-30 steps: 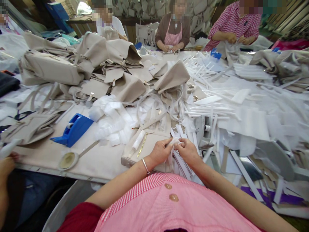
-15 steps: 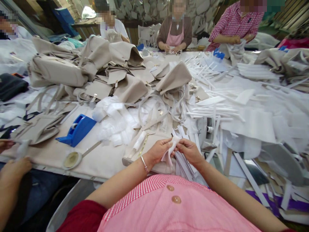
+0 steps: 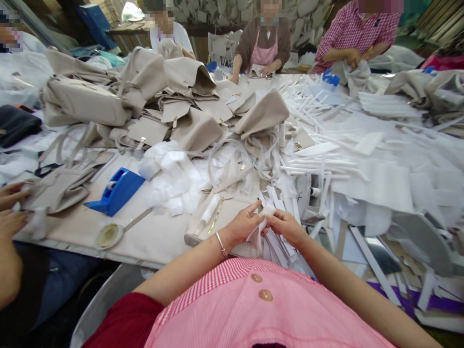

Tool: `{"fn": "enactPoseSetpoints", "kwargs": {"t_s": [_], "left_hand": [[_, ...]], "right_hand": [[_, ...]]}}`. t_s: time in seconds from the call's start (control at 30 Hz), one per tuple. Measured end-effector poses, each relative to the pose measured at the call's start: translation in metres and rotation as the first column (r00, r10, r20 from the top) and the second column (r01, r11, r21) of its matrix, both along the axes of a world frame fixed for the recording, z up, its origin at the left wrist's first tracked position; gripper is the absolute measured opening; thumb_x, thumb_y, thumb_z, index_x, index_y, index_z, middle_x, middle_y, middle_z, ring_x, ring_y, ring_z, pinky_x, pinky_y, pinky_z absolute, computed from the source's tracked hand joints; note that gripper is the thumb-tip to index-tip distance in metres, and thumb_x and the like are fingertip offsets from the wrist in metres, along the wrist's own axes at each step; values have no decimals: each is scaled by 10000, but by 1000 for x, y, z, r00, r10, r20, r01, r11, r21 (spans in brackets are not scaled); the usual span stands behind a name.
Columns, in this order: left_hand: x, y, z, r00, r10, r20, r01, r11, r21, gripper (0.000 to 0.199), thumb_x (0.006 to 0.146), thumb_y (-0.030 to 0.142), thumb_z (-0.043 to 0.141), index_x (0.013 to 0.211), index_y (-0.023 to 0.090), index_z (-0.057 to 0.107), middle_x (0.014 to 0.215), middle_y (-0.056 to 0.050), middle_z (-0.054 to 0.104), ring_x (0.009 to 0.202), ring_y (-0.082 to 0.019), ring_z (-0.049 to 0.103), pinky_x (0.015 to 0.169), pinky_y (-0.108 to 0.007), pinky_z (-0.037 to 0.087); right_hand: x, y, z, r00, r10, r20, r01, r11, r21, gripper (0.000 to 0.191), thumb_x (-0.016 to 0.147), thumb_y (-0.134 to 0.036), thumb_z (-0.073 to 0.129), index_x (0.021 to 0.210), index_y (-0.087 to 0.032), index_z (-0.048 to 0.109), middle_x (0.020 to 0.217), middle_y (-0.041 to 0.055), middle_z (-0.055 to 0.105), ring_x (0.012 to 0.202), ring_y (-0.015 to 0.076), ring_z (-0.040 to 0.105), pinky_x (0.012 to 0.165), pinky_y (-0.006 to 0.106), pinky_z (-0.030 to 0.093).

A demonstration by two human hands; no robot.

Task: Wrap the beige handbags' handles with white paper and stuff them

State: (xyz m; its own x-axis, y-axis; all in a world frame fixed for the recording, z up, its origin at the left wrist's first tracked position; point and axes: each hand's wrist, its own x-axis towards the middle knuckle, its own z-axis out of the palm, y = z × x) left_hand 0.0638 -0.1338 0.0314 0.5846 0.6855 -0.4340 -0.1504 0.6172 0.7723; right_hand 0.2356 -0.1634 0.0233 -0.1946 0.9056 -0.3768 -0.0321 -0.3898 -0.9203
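Note:
Between my two hands is a thin, soft white wrapping sheet (image 3: 268, 210), bunched up with a loose end hanging down. My left hand (image 3: 244, 225), with a bangle at the wrist, pinches it, the index finger stretched forward. My right hand (image 3: 287, 226) grips the sheet's other side with thumb and fingertips. Just under and left of them lies a beige handbag (image 3: 201, 227) with a gold zip and its looped handle toward the far side. Flat white strips (image 3: 278, 246) lie in a bundle beneath my right hand.
A blue tape dispenser (image 3: 116, 191) and a round dish (image 3: 109, 236) stand to the left. Beige bags (image 3: 90, 101) are heaped at the back left. White foam sheets (image 3: 377, 186) cover the right; a grey dispenser (image 3: 310, 198) sits nearby. A co-worker's hands (image 3: 12, 217) are at far left.
My left index finger has stretched forward, and the white sheet is bunched more tightly between my hands. At far left, the co-worker's hands have moved onto a beige bag.

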Motion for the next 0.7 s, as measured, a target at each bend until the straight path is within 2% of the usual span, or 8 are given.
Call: {"fn": "enactPoseSetpoints", "kwargs": {"t_s": [0.1,0.2,0.27,0.3,0.43,0.57,0.63,0.7], "left_hand": [[-2,-1,5,996,-62,-57,68,992,108,699,855,418,603,1456,150,368,769,-26,653,658,-145,598,625,-262,472],[-12,-2,15,958,-161,-238,221,942,254,423,884,475,499,1019,109,663,734,-17,610,650,-124,521,631,-244,422],[-19,-3,23,886,-223,-406,362,880,308,441,887,495,458,739,119,634,623,14,525,584,-106,434,574,-235,359],[-22,-5,25,853,-255,-456,421,852,311,450,881,501,456,677,128,602,592,27,489,563,-100,400,551,-233,331],[-25,-10,29,800,-336,-497,508,820,263,422,833,510,505,666,132,592,580,38,482,533,-91,375,513,-229,286],[-19,-17,23,770,-292,-567,496,834,243,295,774,401,561,666,129,600,582,32,519,534,-101,430,508,-227,306],[-17,-19,20,777,-237,-583,461,846,270,248,760,351,556,643,134,581,578,35,506,536,-99,430,501,-223,302],[-18,-22,18,799,-201,-566,416,866,279,241,763,343,547,643,136,572,574,40,484,535,-94,416,494,-219,293]], "right_hand": [[-1,1,4,997,-71,10,71,997,-12,367,749,-515,698,793,-159,619,592,-13,569,505,106,451,477,235,310],[2,-5,7,987,-161,-17,161,987,21,342,746,-483,716,805,-159,627,588,-36,528,506,92,420,480,231,295],[4,-11,7,978,-210,-2,210,977,36,328,753,-472,717,798,-159,627,565,-57,477,484,75,357,466,227,262],[4,-15,7,973,-231,12,231,972,43,325,759,-472,714,791,-160,627,557,-63,458,479,72,335,461,227,252],[-3,-26,8,948,-308,79,305,951,49,334,773,-488,699,761,-165,617,543,-63,445,469,74,323,447,233,238],[-9,-29,9,928,-351,127,352,936,21,354,766,-501,706,726,-166,598,524,-62,439,451,72,316,429,233,222],[-5,-31,7,947,-308,89,309,951,8,351,780,-504,695,757,-166,602,525,-58,457,458,76,342,437,228,240],[2,-34,4,984,-181,4,181,984,6,345,798,-505,679,836,-167,622,545,-45,500,486,88,395,464,224,279]]}}
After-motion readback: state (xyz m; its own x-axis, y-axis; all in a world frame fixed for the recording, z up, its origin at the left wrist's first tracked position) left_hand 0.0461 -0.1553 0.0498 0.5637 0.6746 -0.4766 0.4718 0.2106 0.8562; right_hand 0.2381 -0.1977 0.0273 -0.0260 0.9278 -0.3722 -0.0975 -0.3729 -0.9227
